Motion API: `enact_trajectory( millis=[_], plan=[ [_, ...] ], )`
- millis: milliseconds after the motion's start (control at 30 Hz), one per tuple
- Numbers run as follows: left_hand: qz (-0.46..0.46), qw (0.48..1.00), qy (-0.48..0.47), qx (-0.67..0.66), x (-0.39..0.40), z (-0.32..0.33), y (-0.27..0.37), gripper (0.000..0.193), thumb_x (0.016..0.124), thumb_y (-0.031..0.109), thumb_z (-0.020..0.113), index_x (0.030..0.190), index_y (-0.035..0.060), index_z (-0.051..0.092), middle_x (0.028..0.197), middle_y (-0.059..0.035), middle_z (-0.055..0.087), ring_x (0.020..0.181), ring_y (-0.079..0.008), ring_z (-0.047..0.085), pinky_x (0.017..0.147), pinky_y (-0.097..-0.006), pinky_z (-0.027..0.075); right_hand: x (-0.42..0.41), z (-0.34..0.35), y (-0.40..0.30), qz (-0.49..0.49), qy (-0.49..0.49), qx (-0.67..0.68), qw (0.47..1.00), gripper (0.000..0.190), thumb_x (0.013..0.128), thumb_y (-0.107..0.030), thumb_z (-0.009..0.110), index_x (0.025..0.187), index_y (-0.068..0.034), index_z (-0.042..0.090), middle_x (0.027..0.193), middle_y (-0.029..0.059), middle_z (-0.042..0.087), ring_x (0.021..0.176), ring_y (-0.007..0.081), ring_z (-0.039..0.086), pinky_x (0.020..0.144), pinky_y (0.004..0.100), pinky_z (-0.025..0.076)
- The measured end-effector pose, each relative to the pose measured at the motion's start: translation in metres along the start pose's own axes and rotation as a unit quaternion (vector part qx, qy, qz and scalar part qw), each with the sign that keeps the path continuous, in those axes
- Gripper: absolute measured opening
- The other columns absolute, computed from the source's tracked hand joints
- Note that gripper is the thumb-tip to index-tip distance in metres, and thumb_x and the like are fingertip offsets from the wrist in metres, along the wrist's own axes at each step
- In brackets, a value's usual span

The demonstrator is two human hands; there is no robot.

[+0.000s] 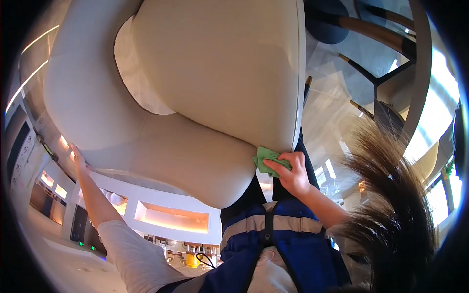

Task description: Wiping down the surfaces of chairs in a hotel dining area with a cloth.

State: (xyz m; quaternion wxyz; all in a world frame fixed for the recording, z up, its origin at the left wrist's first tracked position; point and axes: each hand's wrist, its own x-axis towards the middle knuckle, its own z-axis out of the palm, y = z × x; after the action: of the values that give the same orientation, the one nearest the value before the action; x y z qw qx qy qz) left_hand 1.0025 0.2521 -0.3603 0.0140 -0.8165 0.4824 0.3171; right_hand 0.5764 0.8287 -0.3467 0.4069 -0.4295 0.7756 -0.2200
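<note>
A cream leather-look chair takes up most of the view, with a broad seat (pixel 227 62) and a curved backrest (pixel 165 146) wrapping round it. Between the two, a rounded gap lets the floor show through. My right hand (pixel 295 174) grips a crumpled green cloth (pixel 269 161). The cloth touches the chair near the seat's corner, beside the end of the backrest. At the far left my left hand (pixel 79 161) rests against the backrest's outer edge. Some of its fingers are hidden, so its grip is unclear.
At the upper right a round-edged table (pixel 421 73) stands near dark chair legs with brass-coloured tips (pixel 346 58). Shiny floor (pixel 326 99) lies to the right of the chair. A lit wall niche (pixel 176 218) shows behind the backrest. Loose hair (pixel 399 190) covers part of the right side.
</note>
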Motion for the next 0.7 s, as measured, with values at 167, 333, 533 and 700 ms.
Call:
enact_trajectory(
  millis=[167, 333, 533, 700],
  plan=[
    [0.044, 0.999, 0.007, -0.010, -0.009, 0.008, -0.011, 0.089, 0.086, 0.071, 0.034, 0.145, 0.0064, 0.020, 0.148, -0.0127, 0.027, 0.132, -0.0292, 0.032, 0.107, -0.0386, 0.030, 0.032, -0.005, 0.021, 0.058, 0.217, 0.068, 0.972, 0.055, 0.055, 0.008, 0.058, 0.104, -0.013, 0.067, 0.099, 0.0137, 0.046, 0.092, 0.0309, 0.049, 0.080, 0.0370, 0.044],
    [0.003, 1.000, 0.001, -0.018, 0.001, -0.001, -0.011, 0.088, 0.086, 0.071, 0.033, 0.146, 0.0083, 0.019, 0.149, -0.0115, 0.025, 0.134, -0.0293, 0.030, 0.108, -0.0385, 0.029, 0.196, -0.077, 0.038, -0.048, 0.378, 0.062, 0.922, 0.047, 0.068, 0.004, 0.064, 0.111, -0.013, 0.063, 0.108, 0.0164, 0.049, 0.103, 0.0340, 0.050, 0.087, 0.0396, 0.044],
    [0.021, 0.999, -0.024, 0.025, 0.014, -0.001, -0.009, 0.086, 0.087, 0.070, 0.029, 0.146, 0.0086, 0.017, 0.151, -0.0121, 0.021, 0.137, -0.0308, 0.024, 0.109, -0.0402, 0.026, 0.359, -0.176, 0.065, -0.183, 0.512, 0.144, 0.827, 0.027, 0.083, -0.012, 0.059, 0.107, 0.000, 0.058, 0.105, 0.0186, 0.053, 0.101, 0.0371, 0.050, 0.089, 0.0382, 0.040],
    [0.058, 0.998, 0.029, 0.025, -0.005, 0.021, -0.002, 0.085, 0.088, 0.069, 0.029, 0.145, 0.0070, 0.020, 0.150, -0.0143, 0.021, 0.136, -0.0328, 0.025, 0.110, -0.0436, 0.024, 0.296, -0.148, 0.060, -0.045, 0.417, 0.225, 0.879, 0.037, 0.083, -0.018, 0.064, 0.116, -0.004, 0.055, 0.109, 0.0162, 0.054, 0.102, 0.0296, 0.052, 0.091, 0.0350, 0.039]
  ],
)
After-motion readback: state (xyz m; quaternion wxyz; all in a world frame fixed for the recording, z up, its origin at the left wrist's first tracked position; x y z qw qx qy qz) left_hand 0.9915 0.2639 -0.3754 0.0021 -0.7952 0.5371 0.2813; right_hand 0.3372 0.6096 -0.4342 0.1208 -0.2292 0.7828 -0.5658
